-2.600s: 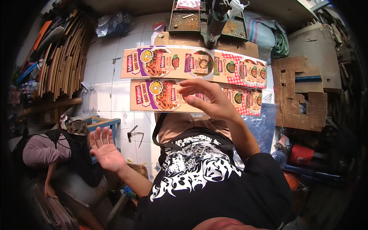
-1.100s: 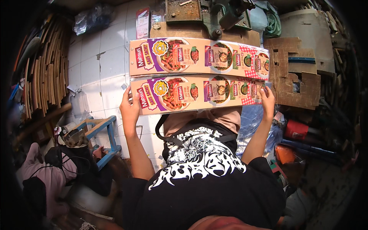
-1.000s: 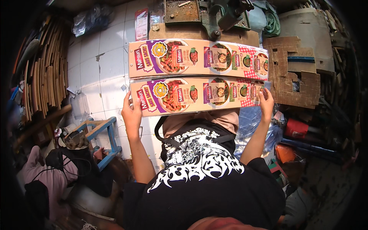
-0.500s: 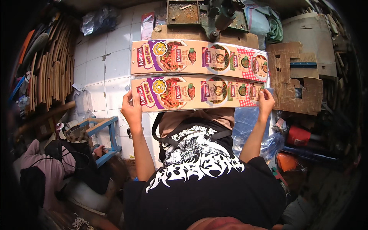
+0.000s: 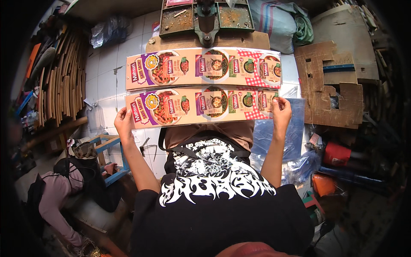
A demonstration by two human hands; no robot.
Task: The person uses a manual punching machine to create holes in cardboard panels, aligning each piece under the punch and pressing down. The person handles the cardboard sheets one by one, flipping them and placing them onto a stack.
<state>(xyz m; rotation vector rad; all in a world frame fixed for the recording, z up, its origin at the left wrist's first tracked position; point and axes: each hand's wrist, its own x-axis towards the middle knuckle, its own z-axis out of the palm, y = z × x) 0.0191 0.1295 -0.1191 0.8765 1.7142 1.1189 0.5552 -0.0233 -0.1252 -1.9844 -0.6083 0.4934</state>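
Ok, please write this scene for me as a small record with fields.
Left hand: pinches left end of near long peach printed sheet
Right hand: pinches right end of the same sheet
Far: second long peach printed sheet, just beyond
Beyond both: dark green metal machine
Right side: flat brown board with cut-out notches
Left side: row of narrow brown boards

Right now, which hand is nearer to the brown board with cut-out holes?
Right. The right hand holds the lower printed card by its right end, left of the board; the left hand holds the card's left end, farther away.
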